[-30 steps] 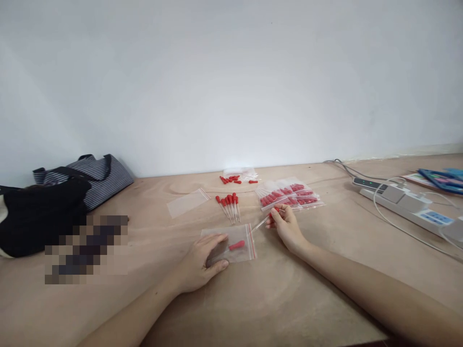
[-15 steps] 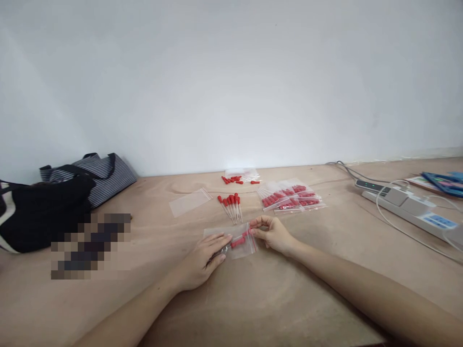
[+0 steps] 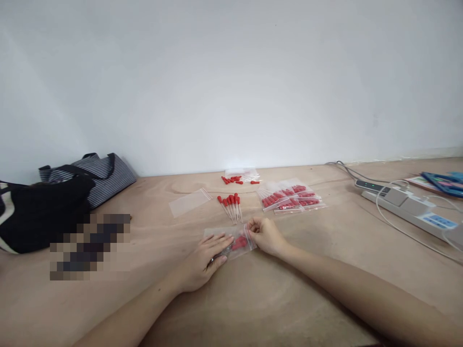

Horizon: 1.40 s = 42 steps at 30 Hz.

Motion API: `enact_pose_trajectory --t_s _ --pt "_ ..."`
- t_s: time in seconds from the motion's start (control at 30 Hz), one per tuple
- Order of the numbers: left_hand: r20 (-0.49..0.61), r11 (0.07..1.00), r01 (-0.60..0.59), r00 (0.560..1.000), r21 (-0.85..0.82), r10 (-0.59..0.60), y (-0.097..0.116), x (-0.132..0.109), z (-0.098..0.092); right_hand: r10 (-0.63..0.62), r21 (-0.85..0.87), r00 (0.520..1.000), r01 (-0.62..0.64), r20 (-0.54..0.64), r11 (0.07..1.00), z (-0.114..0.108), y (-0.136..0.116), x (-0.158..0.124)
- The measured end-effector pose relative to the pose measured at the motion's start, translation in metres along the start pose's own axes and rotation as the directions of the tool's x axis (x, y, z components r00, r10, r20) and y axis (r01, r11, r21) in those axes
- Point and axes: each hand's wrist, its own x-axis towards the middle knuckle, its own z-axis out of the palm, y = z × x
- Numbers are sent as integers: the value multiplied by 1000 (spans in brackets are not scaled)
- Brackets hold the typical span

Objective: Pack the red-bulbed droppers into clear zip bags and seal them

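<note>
A clear zip bag [image 3: 249,245] lies flat before me with red-bulbed droppers [image 3: 238,242] inside, their thin stems partly hidden under my fingers. My left hand [image 3: 210,255] rests flat across the bag's left part, fingers stretched out. At the bag's right end, by the red zip line, my right hand [image 3: 265,234] is closed in a pinch on the edge. Just beyond the bag, several loose red-bulbed droppers [image 3: 231,202] are fanned out, bulbs pointing away from me. An unfilled zip bag [image 3: 188,203] lies to their left.
Filled zip bags [image 3: 291,196] are stacked at right of centre. Further back are more red droppers [image 3: 231,180] and clear bags [image 3: 240,172]. A power strip [image 3: 408,209] with cables lies right, near a blue item [image 3: 443,183]. Black [image 3: 43,212] and striped bags [image 3: 114,178] stand left.
My right hand has moved slightly left and closed on the bag's zip edge. The red bulbs now lie bunched further inside the bag. My left hand has barely moved.
</note>
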Motion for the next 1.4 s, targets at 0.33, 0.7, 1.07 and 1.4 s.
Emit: enact_pose_trajectory --t_s 0.33,0.7,1.07,1.4 --pt "-13 1000 -17 1000 -7 17 -3 0 0 -52 -46 950 69 307 997 -17 4 8" --pt "13 999 -27 1000 18 26 -7 -4 -5 109 -222 951 -178 -289 959 -4 9 115" --pt "181 993 -108 979 56 97 -5 -9 -13 180 6 902 -193 -393 981 2 6 130" --pt "173 993 -95 982 70 82 -6 -7 -10 -23 347 855 234 -518 908 -55 10 14"
